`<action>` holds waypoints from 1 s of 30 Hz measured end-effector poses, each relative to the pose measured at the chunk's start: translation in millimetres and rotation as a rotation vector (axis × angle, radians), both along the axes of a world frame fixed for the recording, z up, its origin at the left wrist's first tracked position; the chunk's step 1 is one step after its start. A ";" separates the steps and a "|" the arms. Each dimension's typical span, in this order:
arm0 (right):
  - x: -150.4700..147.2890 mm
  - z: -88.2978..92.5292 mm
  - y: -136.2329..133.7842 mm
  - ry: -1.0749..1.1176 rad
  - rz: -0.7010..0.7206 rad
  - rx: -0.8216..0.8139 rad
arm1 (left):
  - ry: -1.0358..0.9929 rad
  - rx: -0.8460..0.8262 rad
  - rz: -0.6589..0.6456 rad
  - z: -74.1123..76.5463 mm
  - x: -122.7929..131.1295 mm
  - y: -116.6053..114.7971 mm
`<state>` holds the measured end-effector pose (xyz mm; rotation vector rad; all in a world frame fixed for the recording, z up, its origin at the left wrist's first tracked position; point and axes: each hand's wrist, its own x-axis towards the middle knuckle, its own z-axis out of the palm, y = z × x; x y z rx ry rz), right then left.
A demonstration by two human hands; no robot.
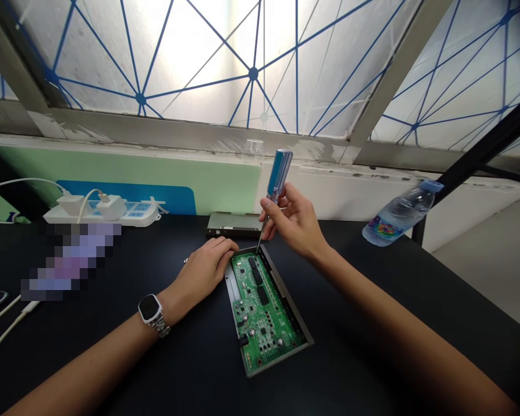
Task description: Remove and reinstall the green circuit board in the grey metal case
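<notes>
Head view: right hand (297,222) around upright screwdriver (277,173)

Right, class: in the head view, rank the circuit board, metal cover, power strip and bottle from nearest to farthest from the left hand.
1. Circuit board: at the fingertips of the left hand, on its right.
2. Metal cover: just behind the hand.
3. Power strip: far left, by the wall.
4. Bottle: far right.

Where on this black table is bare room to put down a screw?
Bare table lies between the circuit board and the water bottle, beyond the right forearm, and at the near edge before the board. Crowded: the left side with power strip and cables; the board's far end, with left hand, right hand and metal cover.
</notes>
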<state>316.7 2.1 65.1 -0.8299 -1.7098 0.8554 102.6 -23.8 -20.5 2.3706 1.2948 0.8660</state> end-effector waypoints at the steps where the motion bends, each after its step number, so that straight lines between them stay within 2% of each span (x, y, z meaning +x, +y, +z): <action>1: 0.8 -0.4 0.7 0.000 0.017 0.001 | -0.004 -0.002 -0.008 0.4 -0.2 -0.1; 7: 6.5 -3.8 7.6 0.001 0.125 -0.030 | -0.007 0.000 -0.023 -0.1 -1.8 1.7; 14: 4.9 -5.2 11.2 0.115 0.019 -0.090 | -0.001 0.010 -0.002 0.6 -1.4 1.9; 22: 2.4 -0.6 5.2 0.029 -0.034 -0.033 | -0.008 -0.010 0.001 0.5 -1.1 2.0; 27: 7.8 -0.8 3.9 -0.033 0.033 0.023 | -0.008 -0.011 0.007 -0.2 -1.6 1.9; 30: 9.7 -1.4 4.9 -0.019 0.066 0.002 | -0.005 -0.021 0.009 0.2 -1.5 1.6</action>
